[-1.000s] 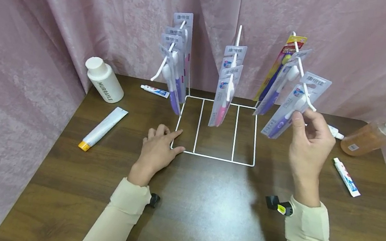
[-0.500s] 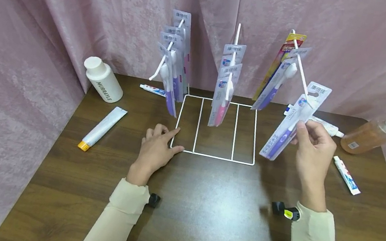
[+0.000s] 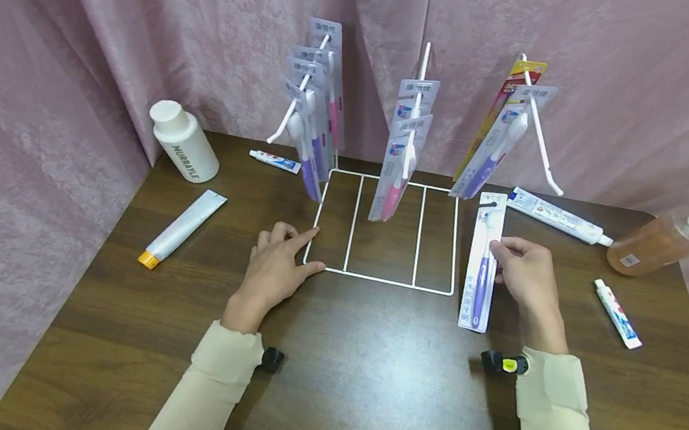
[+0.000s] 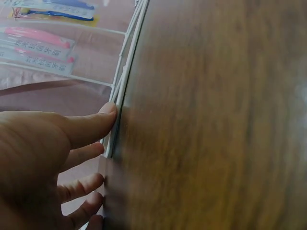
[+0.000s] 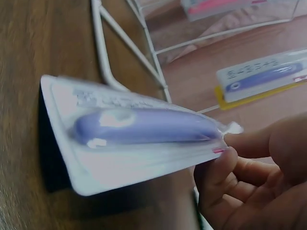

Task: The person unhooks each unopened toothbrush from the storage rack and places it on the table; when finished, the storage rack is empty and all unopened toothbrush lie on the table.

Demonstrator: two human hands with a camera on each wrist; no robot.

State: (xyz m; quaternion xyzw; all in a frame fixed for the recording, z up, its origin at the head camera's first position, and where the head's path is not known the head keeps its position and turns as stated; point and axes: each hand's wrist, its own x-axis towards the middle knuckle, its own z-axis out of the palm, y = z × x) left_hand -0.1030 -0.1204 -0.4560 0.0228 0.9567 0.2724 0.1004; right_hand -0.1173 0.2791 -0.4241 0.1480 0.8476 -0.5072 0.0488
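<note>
My right hand (image 3: 528, 274) pinches a packaged purple toothbrush (image 3: 484, 264) by its side edge, close over the table just right of the white wire rack (image 3: 397, 284). In the right wrist view the purple handle (image 5: 148, 125) shows through the clear pack, thumb and finger at its edge. My left hand (image 3: 278, 264) rests at the rack's front left corner, thumb and forefinger touching the base wire, the other fingers relaxed. More packaged toothbrushes hang on the rack's left hook (image 3: 285, 118), middle hook (image 3: 424, 64) and right hook (image 3: 541, 143).
At left stand a white bottle (image 3: 185, 143) and a lying tube with an orange cap (image 3: 184, 229). A small toothpaste tube (image 3: 275, 161) lies behind the rack. To the right are a larger toothpaste tube (image 3: 556, 217), another small tube (image 3: 618, 314) and an amber pump bottle (image 3: 658, 244).
My right hand has drawn the front purple toothbrush off the right hook and lowered it to beside the rack, turning it more upright in view. The left hand has stayed on the rack.
</note>
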